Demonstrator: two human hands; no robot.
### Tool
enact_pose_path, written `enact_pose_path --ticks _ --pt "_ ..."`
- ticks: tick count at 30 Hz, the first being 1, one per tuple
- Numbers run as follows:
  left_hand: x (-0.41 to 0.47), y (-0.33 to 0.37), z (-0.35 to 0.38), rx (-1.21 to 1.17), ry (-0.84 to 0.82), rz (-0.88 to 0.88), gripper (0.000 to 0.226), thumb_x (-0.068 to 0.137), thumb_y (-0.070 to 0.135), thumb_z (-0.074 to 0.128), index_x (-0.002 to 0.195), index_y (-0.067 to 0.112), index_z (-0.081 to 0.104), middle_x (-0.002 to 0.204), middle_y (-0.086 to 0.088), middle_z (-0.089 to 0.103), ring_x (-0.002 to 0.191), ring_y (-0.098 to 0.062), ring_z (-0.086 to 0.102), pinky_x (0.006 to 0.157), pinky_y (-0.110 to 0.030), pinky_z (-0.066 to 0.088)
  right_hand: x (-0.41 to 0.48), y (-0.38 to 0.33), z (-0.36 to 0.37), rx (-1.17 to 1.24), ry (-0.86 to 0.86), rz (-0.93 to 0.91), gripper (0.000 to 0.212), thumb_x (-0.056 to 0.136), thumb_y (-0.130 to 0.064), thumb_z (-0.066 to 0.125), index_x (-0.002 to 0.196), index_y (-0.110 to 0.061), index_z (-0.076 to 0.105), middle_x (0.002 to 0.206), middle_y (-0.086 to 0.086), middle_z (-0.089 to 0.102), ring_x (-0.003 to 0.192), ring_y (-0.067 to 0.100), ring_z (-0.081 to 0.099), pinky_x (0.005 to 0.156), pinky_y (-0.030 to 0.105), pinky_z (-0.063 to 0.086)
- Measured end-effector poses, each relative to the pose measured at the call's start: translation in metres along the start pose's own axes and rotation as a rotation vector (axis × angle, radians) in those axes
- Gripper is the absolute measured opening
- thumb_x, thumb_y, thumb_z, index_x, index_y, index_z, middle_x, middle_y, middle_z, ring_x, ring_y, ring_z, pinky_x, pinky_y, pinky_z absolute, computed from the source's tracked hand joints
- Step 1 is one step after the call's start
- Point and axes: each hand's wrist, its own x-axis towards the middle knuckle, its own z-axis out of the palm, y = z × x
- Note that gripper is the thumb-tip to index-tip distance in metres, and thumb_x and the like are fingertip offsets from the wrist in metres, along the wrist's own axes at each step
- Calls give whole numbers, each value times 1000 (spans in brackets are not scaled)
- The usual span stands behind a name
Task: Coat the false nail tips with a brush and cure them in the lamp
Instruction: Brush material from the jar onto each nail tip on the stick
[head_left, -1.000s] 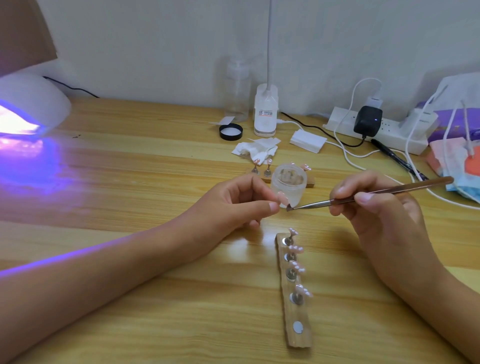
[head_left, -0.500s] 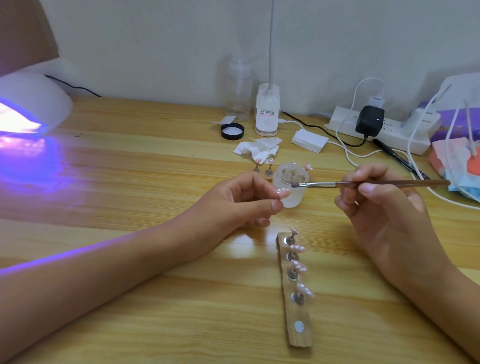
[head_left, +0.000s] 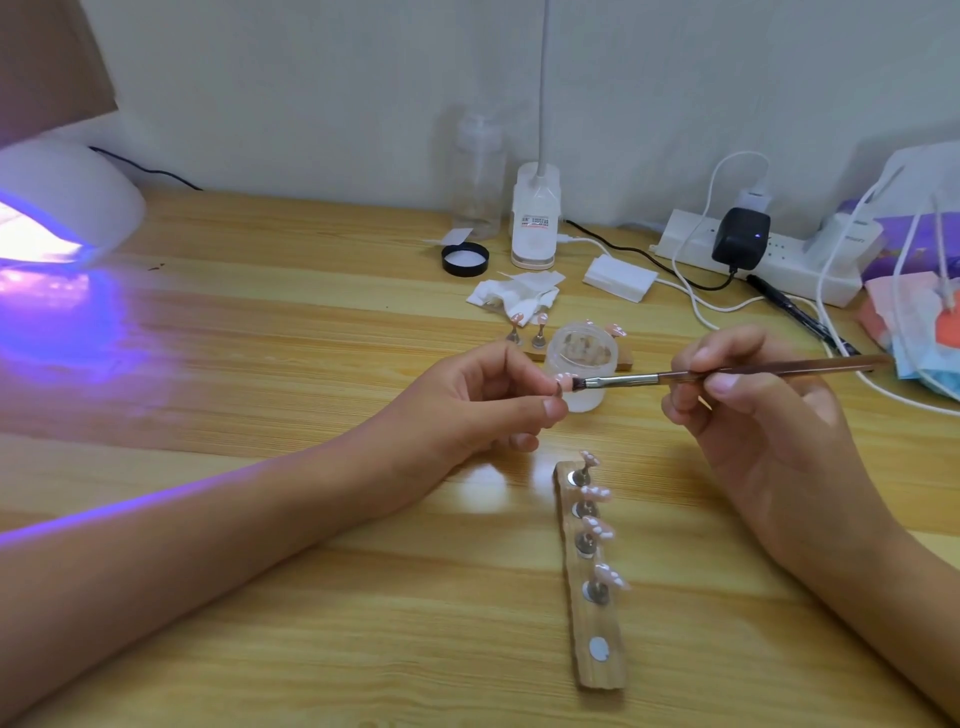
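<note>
The left hand (head_left: 483, 400) pinches a small pink false nail tip (head_left: 563, 376) between thumb and forefinger, which hide most of its stem. The right hand (head_left: 753, 410) pinches a thin brown-handled brush (head_left: 727, 371), and its bristles touch the tip, just in front of a frosted plastic jar (head_left: 584, 358). At the far left, a glowing white dome lamp (head_left: 67, 197) is cut off by the frame edge.

Bench (head_left: 291, 618): pale wood, striped grain, smooth, semi-gloss with light glare. Holder strip (head_left: 592, 631) near centre: rough-edged wood, set with shiny metal discs. Nail tips (head_left: 597, 491): glossy pink. Jar (head_left: 584, 358): frosted translucent plastic. Brush (head_left: 727, 372): brown wood handle, bright metal ferrule. Lamp (head_left: 62, 192) far left: smooth white plastic. Wipes (head_left: 514, 297): crumpled white paper.
</note>
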Motion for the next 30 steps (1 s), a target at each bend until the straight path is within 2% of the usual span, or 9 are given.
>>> enact_pose_path --ticks 3,7,12,16,20,26,30 --pt "0 -1 -1 -1 -6 2 18 76 8 69 72 24 67 71 6 65 60 -7 54 62 -17 48 -1 0 2 -29 -2 -13 14 74 -12 59 77 -23 66 78 2 55 70 14 50 68 23 46" --pt "0 0 -1 -1 -28 5 18 78 6 68 74 23 66 76 8 67 62 -6 55 64 -18 49 -1 0 3 -51 26 -24 28 79 -2 49 77 -24 66 77 2 55 69 14 50 67 23 45" --pt "0 0 0 23 -50 18 19 79 6 69 74 24 65 73 10 66 63 -5 54 64 -18 49 0 1 4 -67 74 -24 26 81 -4 48 78 -23 66 75 2 55 68 14 49 67 24 44" --pt "0 0 -3 53 -60 7 11 76 18 72 81 25 66 75 6 63 65 -8 55 67 -18 49 1 1 3 -57 90 -23 27 85 -8 49 78 -25 70 74 -2 60 69 12 53 66 22 47" --pt "0 -1 -3 89 -72 1 14 81 16 71 83 29 69 78 9 65 68 -6 57 70 -17 49 3 2 2 -20 113 -27 29 88 -9 48 80 -24 71 76 -2 64 72 11 59 67 21 49" --pt "0 -2 -3 83 -67 7 9 77 23 71 83 30 70 79 9 64 70 -7 58 72 -17 49 2 0 0 8 48 -19 31 86 -8 42 80 -21 70 74 0 61 71 14 58 68 23 50" --pt "0 -2 -3 101 -73 9 12 81 18 71 84 30 70 79 10 65 71 -6 58 72 -17 48 1 0 2 2 36 -15 32 85 -8 41 80 -21 70 75 1 61 71 15 57 68 23 49"
